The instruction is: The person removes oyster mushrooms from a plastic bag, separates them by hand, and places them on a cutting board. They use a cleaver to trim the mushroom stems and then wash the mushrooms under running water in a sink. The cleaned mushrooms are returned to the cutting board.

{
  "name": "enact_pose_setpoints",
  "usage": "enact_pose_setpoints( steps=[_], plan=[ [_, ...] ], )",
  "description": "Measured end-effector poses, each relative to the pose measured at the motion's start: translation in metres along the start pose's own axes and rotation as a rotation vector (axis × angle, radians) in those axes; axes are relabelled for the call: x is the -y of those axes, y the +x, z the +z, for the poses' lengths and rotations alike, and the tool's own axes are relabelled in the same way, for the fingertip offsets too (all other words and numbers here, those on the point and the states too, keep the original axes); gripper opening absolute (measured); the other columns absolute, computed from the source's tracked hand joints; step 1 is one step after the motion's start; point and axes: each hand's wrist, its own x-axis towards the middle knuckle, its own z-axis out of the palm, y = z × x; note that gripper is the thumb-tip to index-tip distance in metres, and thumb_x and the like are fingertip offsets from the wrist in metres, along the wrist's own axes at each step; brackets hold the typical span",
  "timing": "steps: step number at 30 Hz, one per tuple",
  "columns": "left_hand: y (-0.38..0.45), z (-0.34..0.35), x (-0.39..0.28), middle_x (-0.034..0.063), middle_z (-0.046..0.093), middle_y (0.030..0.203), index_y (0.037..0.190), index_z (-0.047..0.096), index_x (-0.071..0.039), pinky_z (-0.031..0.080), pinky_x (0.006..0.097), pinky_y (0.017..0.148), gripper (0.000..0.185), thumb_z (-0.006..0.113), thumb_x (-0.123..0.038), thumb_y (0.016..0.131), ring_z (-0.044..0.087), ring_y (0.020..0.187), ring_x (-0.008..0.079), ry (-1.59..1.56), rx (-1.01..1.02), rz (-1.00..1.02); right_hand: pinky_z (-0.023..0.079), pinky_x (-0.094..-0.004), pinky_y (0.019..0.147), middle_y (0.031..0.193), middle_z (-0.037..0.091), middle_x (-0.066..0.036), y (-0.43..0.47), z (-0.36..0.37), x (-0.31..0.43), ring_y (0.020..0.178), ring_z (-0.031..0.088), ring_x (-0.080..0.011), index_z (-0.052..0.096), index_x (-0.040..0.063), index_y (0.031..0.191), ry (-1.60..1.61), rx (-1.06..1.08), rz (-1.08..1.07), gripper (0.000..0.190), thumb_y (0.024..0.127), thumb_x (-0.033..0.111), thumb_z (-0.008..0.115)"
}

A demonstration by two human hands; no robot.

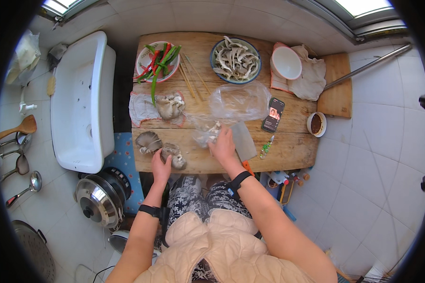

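Observation:
My left hand point(161, 168) has its thumb and fingers around the near left side of a grey oyster mushroom clump point(175, 154) on the wooden table. Beside that clump lies another oyster mushroom point(148, 142). My right hand point(222, 145) grips a crumpled clear plastic bag point(200, 136). White mushroom scraps point(213, 128) show at its fingertips; whether they lie in or on the bag is unclear. Right of this hand is a cleaver's broad blade point(244, 141), its orange handle point(247, 166) at the table's near edge. A larger mushroom clump point(170, 107) sits on a cloth point(141, 108).
Toward the wall stand a bowl of red and green chili peppers point(159, 62), chopsticks point(189, 76) and a bowl of torn mushrooms point(236, 60). A second plastic bag point(239, 102), a phone point(273, 115) and a sauce bowl point(317, 124) lie rightward. A white sink point(79, 99) is left.

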Motion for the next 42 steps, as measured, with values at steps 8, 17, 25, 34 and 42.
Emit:
enact_pose_setpoints(
  steps=[8, 17, 25, 34, 42],
  plan=[
    [-0.006, -0.006, -0.068, 0.0192, 0.053, 0.126, 0.129, 0.055, -0.003, 0.042, 0.0441, 0.103, 0.047, 0.066, -0.008, 0.083, 0.052, 0.117, 0.0380, 0.072, -0.101, 0.198, 0.046, -0.0454, 0.091, 0.115, 0.052, -0.016, 0.004, 0.014, -0.001, 0.112, 0.052, -0.0364, 0.058, 0.009, 0.120, -0.172, 0.034, -0.023, 0.062, 0.067, 0.027, 0.086],
    [0.077, 0.055, -0.122, 0.0188, 0.055, 0.118, 0.120, 0.059, -0.006, 0.048, 0.0429, 0.094, 0.037, 0.065, -0.007, 0.084, 0.055, 0.114, 0.0381, 0.117, 0.177, 0.250, 0.039, -0.0453, 0.093, 0.112, 0.052, -0.015, -0.013, 0.013, -0.017, 0.111, 0.045, -0.0365, 0.070, 0.012, 0.107, -0.152, 0.026, -0.249, 0.048, 0.063, 0.025, 0.083],
    [0.058, 0.077, -0.108, 0.0184, 0.065, 0.105, 0.109, 0.062, -0.004, 0.051, 0.0420, 0.084, 0.022, 0.064, -0.011, 0.087, 0.064, 0.098, 0.0353, -0.159, 0.395, 0.410, 0.043, -0.0461, 0.093, 0.108, 0.052, -0.019, -0.009, 0.021, -0.041, 0.104, 0.049, -0.0405, 0.063, 0.006, 0.115, 0.226, 0.004, -0.147, 0.050, 0.070, 0.020, 0.079],
    [0.040, 0.096, -0.164, 0.0176, 0.068, 0.111, 0.119, 0.059, -0.002, 0.052, 0.0367, 0.087, 0.032, 0.063, -0.020, 0.094, 0.068, 0.100, 0.0285, -0.305, 0.508, 0.223, 0.048, -0.0413, 0.091, 0.119, 0.057, -0.020, 0.017, 0.029, -0.069, 0.109, 0.058, -0.0318, 0.055, 0.003, 0.124, 0.711, -0.068, -0.001, 0.054, 0.078, 0.019, 0.078],
    [0.089, 0.108, -0.277, 0.0205, 0.065, 0.121, 0.122, 0.058, 0.001, 0.051, 0.0384, 0.091, 0.037, 0.061, -0.023, 0.094, 0.064, 0.109, 0.0322, -0.419, 0.442, 0.430, 0.052, -0.0265, 0.076, 0.107, 0.065, -0.006, 0.089, -0.061, -0.051, 0.093, 0.061, -0.0134, 0.058, 0.002, 0.121, 1.077, -0.095, 0.138, 0.035, 0.088, 0.008, 0.067]
  ],
)
